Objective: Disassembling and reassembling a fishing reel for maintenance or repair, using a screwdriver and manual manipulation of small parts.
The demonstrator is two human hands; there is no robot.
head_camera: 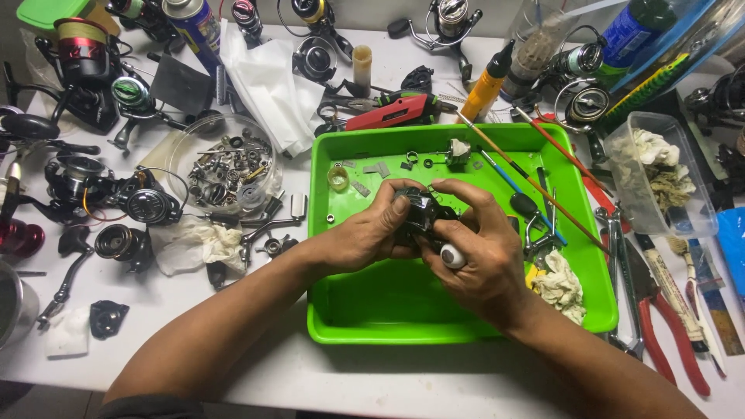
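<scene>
Together, the left hand (pixel 371 233) and right hand (pixel 481 252) grip a glossy black fishing reel body (pixel 423 217) with a smooth white knob (pixel 452 255), fingers curled tight round it, above the bright green plastic tray (pixel 372 310) on the cluttered white bench (pixel 341 380).

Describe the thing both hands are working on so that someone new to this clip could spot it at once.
Start at the bright green tray in the middle of the white table. Above its middle, the left hand and right hand meet around a small black fishing reel body. Unlike the reels scattered outside the tray, it is held off the surface.
</scene>
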